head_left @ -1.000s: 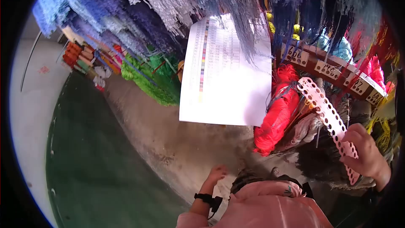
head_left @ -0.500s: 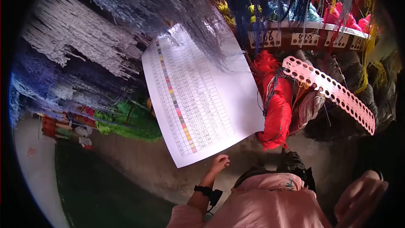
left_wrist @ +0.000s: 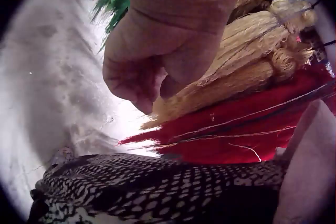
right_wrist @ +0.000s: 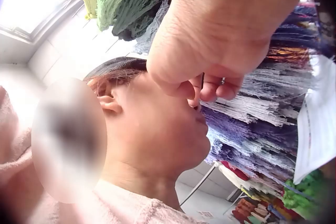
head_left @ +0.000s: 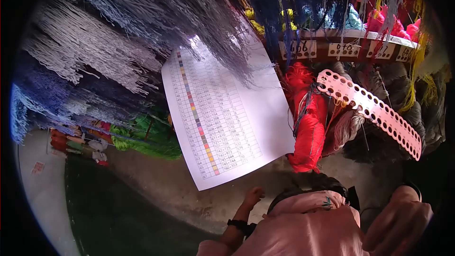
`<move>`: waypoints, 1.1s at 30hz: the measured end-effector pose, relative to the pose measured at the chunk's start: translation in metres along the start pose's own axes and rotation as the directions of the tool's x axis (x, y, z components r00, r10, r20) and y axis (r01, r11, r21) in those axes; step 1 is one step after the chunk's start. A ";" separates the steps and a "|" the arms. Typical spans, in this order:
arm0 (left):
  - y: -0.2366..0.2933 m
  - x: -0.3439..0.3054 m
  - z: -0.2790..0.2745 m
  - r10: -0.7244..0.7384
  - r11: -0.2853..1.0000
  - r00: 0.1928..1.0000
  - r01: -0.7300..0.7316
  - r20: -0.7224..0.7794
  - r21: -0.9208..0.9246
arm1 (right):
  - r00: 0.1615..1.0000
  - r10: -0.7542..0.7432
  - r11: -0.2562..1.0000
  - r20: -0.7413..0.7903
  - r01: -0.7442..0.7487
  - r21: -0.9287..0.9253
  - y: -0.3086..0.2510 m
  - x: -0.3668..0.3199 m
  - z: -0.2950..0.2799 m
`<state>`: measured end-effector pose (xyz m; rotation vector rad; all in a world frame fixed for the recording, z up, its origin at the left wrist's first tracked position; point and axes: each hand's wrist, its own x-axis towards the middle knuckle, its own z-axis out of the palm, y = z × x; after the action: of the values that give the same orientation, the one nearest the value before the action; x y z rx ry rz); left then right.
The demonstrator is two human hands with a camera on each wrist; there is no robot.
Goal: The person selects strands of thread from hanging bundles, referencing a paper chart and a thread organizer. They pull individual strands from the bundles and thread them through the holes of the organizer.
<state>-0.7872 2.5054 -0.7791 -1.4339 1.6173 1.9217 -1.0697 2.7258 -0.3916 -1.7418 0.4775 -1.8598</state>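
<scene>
The left hand (head_left: pixel 254 196) hangs low beside the body; in the left wrist view the same hand (left_wrist: pixel 157 56) has loosely curled fingers and nothing in them. Raised in front of the face, the right hand (right_wrist: pixel 218 40) has curled fingers in the right wrist view, with no held object visible; the head view does not show it. A pink strip with rows of holes (head_left: pixel 372 109) lies against hanging yarn, right of a red skein (head_left: pixel 308 123). A printed sheet with a colour column and numbers (head_left: pixel 222 114) hangs left of that skein.
Grey and blue yarn bundles (head_left: pixel 95 42) hang across the top left. A shelf edge with numbered labels (head_left: pixel 322 50) runs along the upper right. Green yarn (head_left: pixel 147 137) lies at the left. Tan yarn (left_wrist: pixel 236 50) and red yarn (left_wrist: pixel 236 129) are near the left hand.
My right hand has let go of the pink strip and left the head view, rising to the face. The strip remains by the yarn. The head view has shifted, and the sheet's print shows more clearly.
</scene>
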 end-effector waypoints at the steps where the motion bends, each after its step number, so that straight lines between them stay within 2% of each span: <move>1: -0.003 0.000 0.002 0.003 1.000 1.000 -0.003 -0.010 -0.011 | 1.000 0.003 1.000 -0.006 -0.003 -0.006 -0.001 0.000 -0.001; 6: -0.009 0.002 0.008 0.048 0.997 0.998 -0.050 -0.031 -0.058 | 1.000 0.008 1.000 -0.024 -0.008 -0.027 -0.002 -0.001 -0.002; 15: 0.000 0.009 0.013 0.059 0.997 0.998 -0.059 0.007 0.056 | 0.998 0.013 0.992 -0.057 -0.019 -0.121 -0.006 -0.001 0.002; 18: 0.015 0.003 0.015 0.046 0.998 0.999 -0.045 -0.008 0.043 | 0.998 0.021 0.986 -0.065 -0.031 -0.162 -0.006 0.000 0.007; 24: 0.011 0.002 -0.003 0.118 0.991 0.993 -0.118 0.009 0.057 | 0.998 0.031 0.972 -0.059 -0.044 -0.230 -0.004 0.002 0.023; 28: 0.009 0.012 -0.033 0.213 0.976 0.976 -0.215 0.032 0.040 | 0.997 0.064 0.938 -0.037 -0.073 -0.338 -0.008 0.001 0.032; 30: 0.048 -0.010 -0.043 0.350 0.933 0.936 -0.344 -0.044 0.106 | 0.993 0.113 0.860 -0.021 -0.109 -0.498 -0.016 -0.002 0.030; 31: 0.066 -0.019 -0.055 0.383 0.923 0.917 -0.384 -0.108 0.015 | 0.988 0.154 0.751 -0.021 -0.131 -0.647 -0.023 -0.004 0.025; 32: 0.088 -0.025 -0.069 0.412 0.899 0.894 -0.430 -0.175 -0.078 | 0.978 0.196 0.572 -0.071 -0.172 -0.802 -0.028 -0.005 0.023; 33: 0.114 -0.031 -0.084 0.478 0.792 0.819 -0.558 -0.316 -0.247 | 0.958 0.210 0.280 -0.194 -0.249 -0.927 -0.032 -0.002 0.020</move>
<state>-0.8106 2.4052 -0.6765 -1.4925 2.0529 2.5123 -1.0545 2.7544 -0.3715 -2.0911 2.1011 -1.3781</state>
